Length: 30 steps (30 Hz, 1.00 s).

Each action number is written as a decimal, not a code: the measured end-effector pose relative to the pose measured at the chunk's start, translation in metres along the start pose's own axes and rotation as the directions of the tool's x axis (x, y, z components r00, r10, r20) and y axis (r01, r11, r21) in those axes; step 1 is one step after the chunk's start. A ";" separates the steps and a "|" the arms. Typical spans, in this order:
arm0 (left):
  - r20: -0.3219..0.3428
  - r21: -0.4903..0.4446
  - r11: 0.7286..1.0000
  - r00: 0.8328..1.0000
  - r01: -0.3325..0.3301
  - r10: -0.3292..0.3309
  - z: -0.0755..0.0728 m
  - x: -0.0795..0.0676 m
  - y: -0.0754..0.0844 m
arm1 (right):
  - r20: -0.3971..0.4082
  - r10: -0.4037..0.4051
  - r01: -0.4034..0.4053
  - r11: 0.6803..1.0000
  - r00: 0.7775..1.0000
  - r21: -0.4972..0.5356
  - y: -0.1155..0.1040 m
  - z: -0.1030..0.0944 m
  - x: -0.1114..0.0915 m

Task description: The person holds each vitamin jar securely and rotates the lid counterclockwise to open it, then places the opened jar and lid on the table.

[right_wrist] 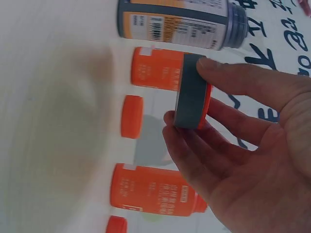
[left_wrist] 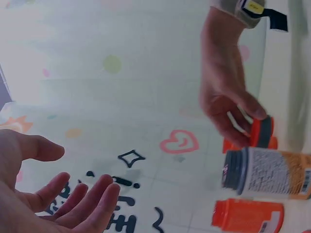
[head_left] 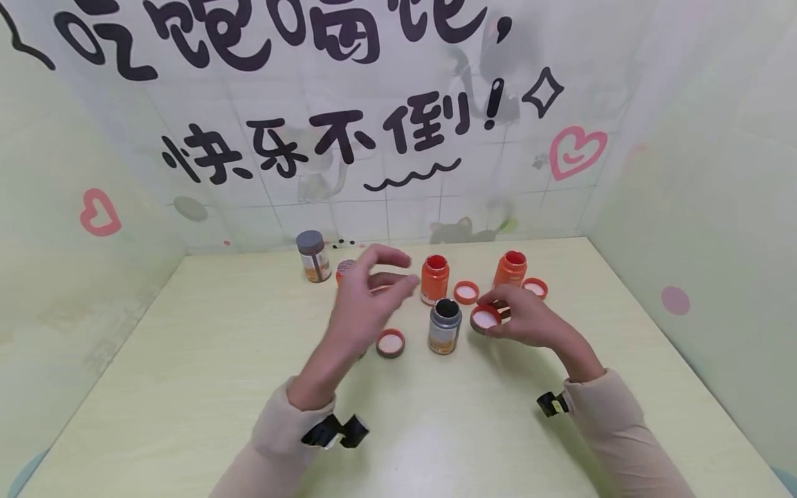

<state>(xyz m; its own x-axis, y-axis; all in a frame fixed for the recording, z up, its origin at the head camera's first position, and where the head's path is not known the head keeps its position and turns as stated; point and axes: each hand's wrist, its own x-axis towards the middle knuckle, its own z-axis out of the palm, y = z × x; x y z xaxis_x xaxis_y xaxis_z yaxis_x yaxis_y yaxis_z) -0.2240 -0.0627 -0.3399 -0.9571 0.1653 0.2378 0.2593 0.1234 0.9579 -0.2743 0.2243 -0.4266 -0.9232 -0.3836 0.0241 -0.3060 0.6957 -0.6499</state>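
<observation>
My right hand (head_left: 529, 317) pinches a grey jar lid (head_left: 485, 319) with a red inner rim and a white liner, tilted just above the table. In the right wrist view the lid (right_wrist: 190, 92) stands on edge between thumb and fingertips. Left of it is an open grey jar (head_left: 444, 333) with dark contents. My left hand (head_left: 367, 297) hovers with fingers loosely bent and nothing in them. Behind that hand another jar (head_left: 344, 267) is mostly hidden. A second grey lid (head_left: 390, 343) lies liner up on the table near the left wrist.
Two open orange jars (head_left: 434, 282) (head_left: 510, 270) stand at the back, each with an orange lid (head_left: 466, 292) (head_left: 535, 288) lying nearby. At the back left stands a grey jar (head_left: 314, 257) with its lid on. Printed walls (head_left: 685, 173) enclose the pale table (head_left: 187, 387).
</observation>
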 end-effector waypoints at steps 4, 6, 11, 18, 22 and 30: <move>-0.121 0.020 0.999 0.991 -0.049 0.051 -0.034 0.001 0.006 | -0.007 0.014 -0.014 1.000 1.000 -0.009 0.006 0.006 0.005; -0.183 0.030 0.998 0.981 -0.060 0.065 -0.051 0.003 0.003 | -0.010 0.026 -0.026 0.999 1.000 -0.019 0.007 0.008 0.006; -0.274 0.098 0.995 0.961 -0.001 0.028 -0.083 0.005 -0.016 | 0.005 0.079 -0.079 0.996 0.997 -0.032 0.011 0.011 0.008; -0.339 0.181 0.973 0.938 0.141 -0.073 -0.109 0.009 -0.054 | 0.041 0.168 -0.166 0.985 0.985 -0.056 0.012 0.018 0.011; -0.376 0.159 0.960 0.913 0.230 -0.157 -0.121 0.014 -0.077 | 0.066 0.189 -0.185 0.981 0.980 -0.055 0.014 0.022 0.012; -0.391 0.047 0.930 0.864 0.364 -0.319 -0.140 0.028 -0.127 | 0.084 0.211 -0.205 0.976 0.974 -0.077 0.015 0.025 0.013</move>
<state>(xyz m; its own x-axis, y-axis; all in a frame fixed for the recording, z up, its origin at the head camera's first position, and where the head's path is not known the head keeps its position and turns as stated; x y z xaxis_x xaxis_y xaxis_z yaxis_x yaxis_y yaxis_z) -0.3014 -0.2110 -0.4319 -0.9597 -0.2787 -0.0369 -0.1015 0.2211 0.9700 -0.2855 0.2143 -0.4556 -0.9442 -0.2777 -0.1770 -0.1276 0.8039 -0.5809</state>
